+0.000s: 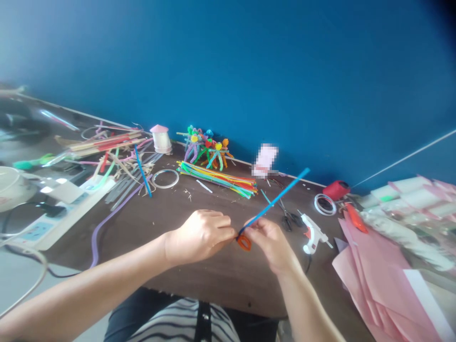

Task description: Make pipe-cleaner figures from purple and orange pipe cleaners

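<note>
My left hand [199, 236] and my right hand [270, 242] meet above the dark wooden table [217, 270], their fingertips pinching a blue pipe cleaner [274, 201]. Its free end rises up and to the right, away from my hands. A small orange pipe-cleaner loop [244, 243] hangs at its lower end, just below my fingers. Where the two join is partly hidden by my fingertips. A pair of black-handled scissors [288, 217] and a white hot glue gun [312, 232] lie to the right of my right hand.
A bundle of multicoloured pipe cleaners [217, 179] and several pipe-cleaner figures [206, 149] stand at the table's far edge, against a blue wall [228, 61]. A white power strip [60, 213], wooden sticks, and a tape roll lie left; pink paper sheets [377, 280] lie right.
</note>
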Demonstrator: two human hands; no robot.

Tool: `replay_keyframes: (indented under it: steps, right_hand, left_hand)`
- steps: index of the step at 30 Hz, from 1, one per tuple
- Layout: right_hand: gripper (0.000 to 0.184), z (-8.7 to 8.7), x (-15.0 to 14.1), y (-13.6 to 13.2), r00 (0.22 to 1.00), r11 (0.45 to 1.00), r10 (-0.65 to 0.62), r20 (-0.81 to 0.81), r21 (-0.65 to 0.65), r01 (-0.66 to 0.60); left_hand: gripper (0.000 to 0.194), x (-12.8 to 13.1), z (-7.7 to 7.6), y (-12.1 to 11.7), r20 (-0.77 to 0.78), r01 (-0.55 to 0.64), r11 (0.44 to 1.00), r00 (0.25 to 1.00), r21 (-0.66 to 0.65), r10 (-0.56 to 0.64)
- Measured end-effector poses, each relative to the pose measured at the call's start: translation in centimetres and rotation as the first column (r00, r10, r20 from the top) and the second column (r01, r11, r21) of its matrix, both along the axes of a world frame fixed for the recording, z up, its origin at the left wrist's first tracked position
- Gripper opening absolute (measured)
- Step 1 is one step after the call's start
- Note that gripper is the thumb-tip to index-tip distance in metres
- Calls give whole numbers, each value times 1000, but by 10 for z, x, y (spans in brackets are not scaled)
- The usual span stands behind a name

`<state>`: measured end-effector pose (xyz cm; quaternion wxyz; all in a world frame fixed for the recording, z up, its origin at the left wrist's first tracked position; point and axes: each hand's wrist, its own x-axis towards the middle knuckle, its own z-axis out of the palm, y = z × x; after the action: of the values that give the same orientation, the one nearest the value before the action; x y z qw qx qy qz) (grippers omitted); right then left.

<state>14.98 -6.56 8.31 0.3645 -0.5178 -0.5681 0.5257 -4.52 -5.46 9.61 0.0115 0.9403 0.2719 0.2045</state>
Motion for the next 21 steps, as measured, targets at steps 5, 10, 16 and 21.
replay_keyframes:
  steps: [5,10,16,21]
  right_hand:
    - [12,5,-4,-2,980,990,42,196,126,-68]
    - [13,1,-8,-3,948,963,-9,319,257,-77]
    - [13,-11,-8,2,936,936,-20,352,334,-106]
    - [17,-24,-9,8,915,906,-93,393,414,-86]
  left_hand:
    - [20,1,-4,2,-42,-47,999,998,-9,47]
    - [22,5,-9,4,-44,-90,994,995,-66,87]
    - [21,8,-15,8,-28,-137,964,991,-229,134]
    - [18,12,-19,16,-54,-183,929,983,-322,175]
